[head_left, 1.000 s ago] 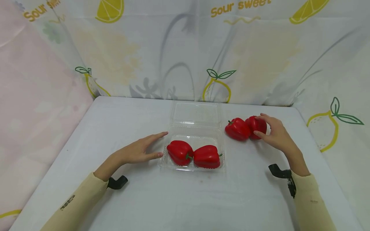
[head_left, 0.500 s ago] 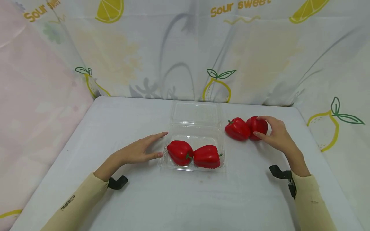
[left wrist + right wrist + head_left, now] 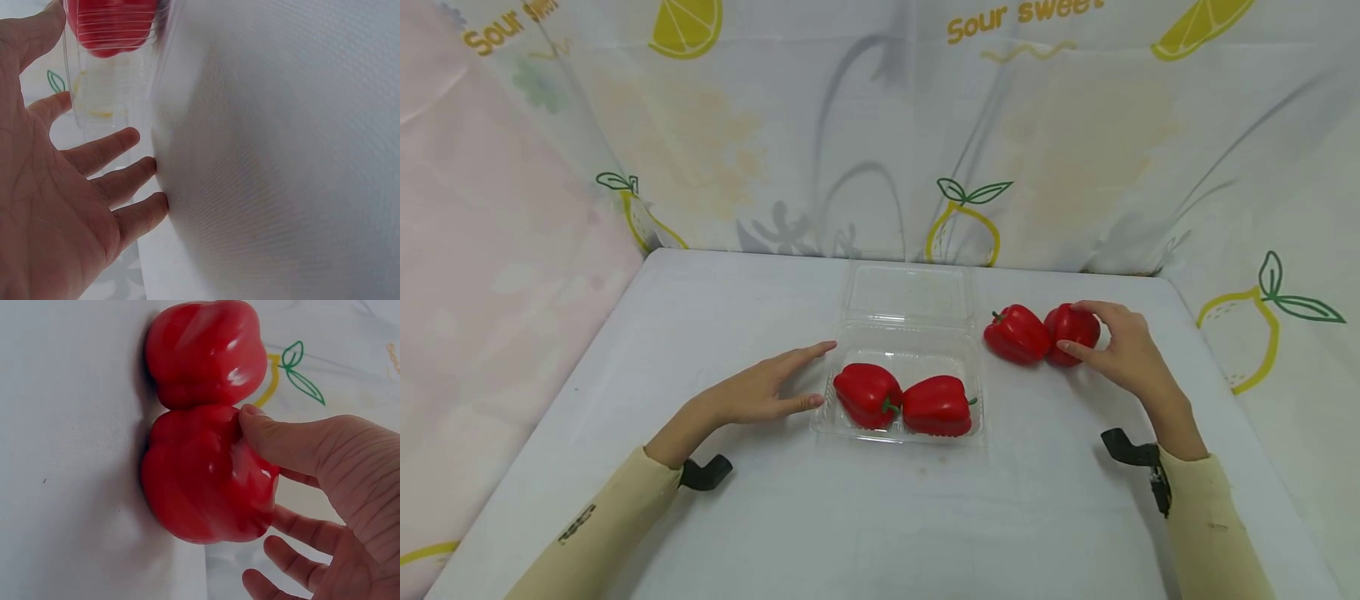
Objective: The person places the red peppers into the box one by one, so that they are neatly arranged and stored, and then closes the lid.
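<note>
At the table's far right, my right hand (image 3: pixel 1116 346) pinches a red bell pepper (image 3: pixel 1072 335) between thumb and fingers. In the right wrist view, the thumb lies on the top of this pepper (image 3: pixel 206 481), which appears to rest on the table. Another red bell pepper (image 3: pixel 1017 335) lies beside it on the left, touching it. A clear plastic clamshell box (image 3: pixel 925 360) stands with its lid laid back. Inside its near side lie a left pepper (image 3: pixel 867 395) and a right pepper (image 3: pixel 937 406). My left hand (image 3: pixel 760 387) has its fingers extended, with thumb and forefinger tips at the box's left edge.
The clear lid (image 3: pixel 910 293) lies flat behind the box. White cloth covers the table (image 3: pixel 880 517). A lemon-printed curtain (image 3: pixel 865 125) hangs along the back and sides. Black wrist mounts (image 3: pixel 706 473) stick out from both sleeves.
My right hand has shifted slightly to the right, and the pepper in it has moved and turned a little with it. The left hand and the box have stayed in place.
</note>
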Action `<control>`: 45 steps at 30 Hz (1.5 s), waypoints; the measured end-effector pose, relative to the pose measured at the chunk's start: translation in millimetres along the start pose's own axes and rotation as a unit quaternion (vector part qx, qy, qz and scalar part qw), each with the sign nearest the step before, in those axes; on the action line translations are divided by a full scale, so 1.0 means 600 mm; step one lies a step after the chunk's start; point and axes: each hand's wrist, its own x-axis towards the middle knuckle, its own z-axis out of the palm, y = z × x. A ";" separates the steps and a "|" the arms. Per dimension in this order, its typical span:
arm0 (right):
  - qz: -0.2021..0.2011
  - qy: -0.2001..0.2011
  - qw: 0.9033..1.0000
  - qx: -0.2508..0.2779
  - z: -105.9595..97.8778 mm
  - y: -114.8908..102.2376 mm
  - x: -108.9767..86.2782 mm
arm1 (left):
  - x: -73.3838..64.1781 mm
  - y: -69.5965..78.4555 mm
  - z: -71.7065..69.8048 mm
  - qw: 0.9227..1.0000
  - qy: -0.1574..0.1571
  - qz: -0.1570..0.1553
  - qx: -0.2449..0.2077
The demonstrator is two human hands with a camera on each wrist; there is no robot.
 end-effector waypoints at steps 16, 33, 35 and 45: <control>0.026 -0.019 0.998 -0.047 -0.014 -0.001 -0.011 | 0.002 -0.002 -0.001 1.000 0.000 0.003 -0.001; 0.059 -0.069 0.994 -0.066 -0.031 0.000 -0.022 | 0.002 -0.004 0.001 1.000 0.000 0.002 -0.002; 0.061 -0.073 0.993 -0.068 -0.032 0.000 -0.022 | 0.001 -0.004 0.001 1.000 0.000 0.003 -0.004; 0.080 -0.101 0.988 -0.090 -0.041 -0.004 -0.027 | 0.000 -0.003 0.001 1.000 0.002 0.004 -0.004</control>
